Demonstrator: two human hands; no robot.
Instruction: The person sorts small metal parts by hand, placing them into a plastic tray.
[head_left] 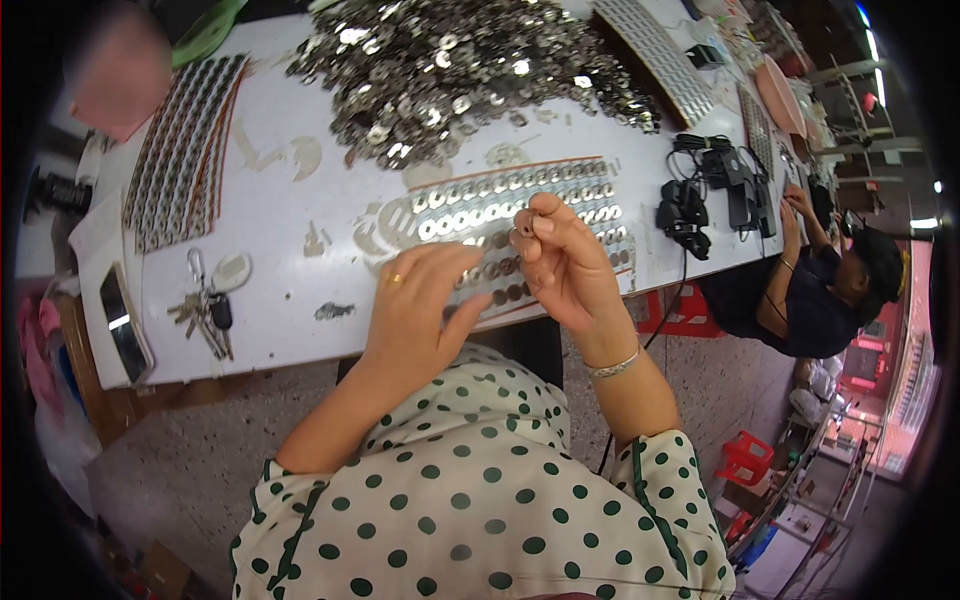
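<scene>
- Over the middle of the white desk (270, 335), the person's two hands work above a flat board (540, 167) with an orange edge.
- Rows of shiny round metal discs (460, 222) lie on this board; the hands cover part of them.
- The right hand (565, 265) is raised over the board, thumb and fingertips pinched together on a small dark metal piece (528, 229), held above the rows. A bracelet (614, 364) circles the wrist.
- The left hand (425, 300) is over the board's left part, back up, thumb parted from the fingers. It looks unclosed and I can see nothing in it; whether it touches the discs, I cannot tell. A gold ring (395, 278) sits on one finger.
- Beyond the board, a big loose heap of metal pieces (450, 75) spreads across the desk.
- At the far left lie more boards of discs (228, 140); another board (645, 72) rests right of the heap.
- Nearer on the left are a phone (125, 318) and a bunch of keys (205, 325).
- Black cables (690, 210) lie to the board's right, near a co-worker (820, 310) in dark clothes.
</scene>
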